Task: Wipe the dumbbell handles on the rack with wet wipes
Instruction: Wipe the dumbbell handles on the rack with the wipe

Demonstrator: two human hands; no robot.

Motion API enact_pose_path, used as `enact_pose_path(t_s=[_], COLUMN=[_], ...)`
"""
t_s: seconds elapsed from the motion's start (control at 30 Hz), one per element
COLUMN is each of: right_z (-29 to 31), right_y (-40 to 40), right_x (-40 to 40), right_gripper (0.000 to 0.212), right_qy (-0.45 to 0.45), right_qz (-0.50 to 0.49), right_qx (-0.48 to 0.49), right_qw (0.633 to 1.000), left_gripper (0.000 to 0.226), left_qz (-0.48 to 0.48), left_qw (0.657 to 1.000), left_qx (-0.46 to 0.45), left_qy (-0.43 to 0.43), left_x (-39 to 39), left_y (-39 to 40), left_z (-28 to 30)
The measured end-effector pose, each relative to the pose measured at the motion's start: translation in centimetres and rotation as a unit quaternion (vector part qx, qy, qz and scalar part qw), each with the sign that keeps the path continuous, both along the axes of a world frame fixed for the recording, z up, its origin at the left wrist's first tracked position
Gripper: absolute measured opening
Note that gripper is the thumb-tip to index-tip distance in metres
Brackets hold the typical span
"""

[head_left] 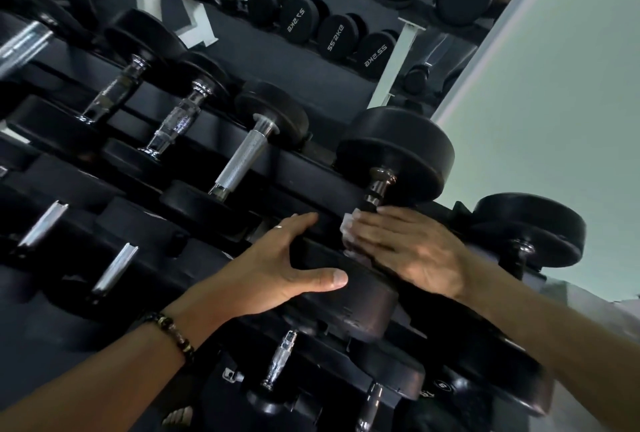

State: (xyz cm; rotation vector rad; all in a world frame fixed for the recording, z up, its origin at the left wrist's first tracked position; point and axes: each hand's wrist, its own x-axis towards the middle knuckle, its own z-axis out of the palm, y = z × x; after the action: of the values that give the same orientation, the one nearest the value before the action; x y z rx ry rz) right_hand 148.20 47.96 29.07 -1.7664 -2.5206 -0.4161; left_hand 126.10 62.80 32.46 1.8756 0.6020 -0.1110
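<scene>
Wipe (349, 224) at 3 o'clock, wrapped on dumbbell handle (375, 189), pressed there by right hand (408, 248), fingers together. Left hand (277, 269) spread, resting on rack (311, 172).

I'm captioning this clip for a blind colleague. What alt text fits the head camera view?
A person's right hand presses a white wet wipe around a dumbbell handle on a black rack, while the left hand braces on the rack beside it. More dumbbells with chrome handles fill the tilted rows to the left, doubled in a mirror behind.
</scene>
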Motion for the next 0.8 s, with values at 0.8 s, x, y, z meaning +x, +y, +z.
enact_pose_path(t_s=[0.8], right_z=[0.1], right_y=[1.1], right_x=[-2.0], right_gripper=[0.030], right_qy=[0.025], right_qz=[-0.051], right_qx=[0.042], right_qw=[0.997], left_gripper=[0.120], left_qz=[0.011], left_qw=[1.000], left_qx=[-0.019], left_qy=[0.000], left_x=[-0.2], left_y=[0.0], left_z=[-0.8])
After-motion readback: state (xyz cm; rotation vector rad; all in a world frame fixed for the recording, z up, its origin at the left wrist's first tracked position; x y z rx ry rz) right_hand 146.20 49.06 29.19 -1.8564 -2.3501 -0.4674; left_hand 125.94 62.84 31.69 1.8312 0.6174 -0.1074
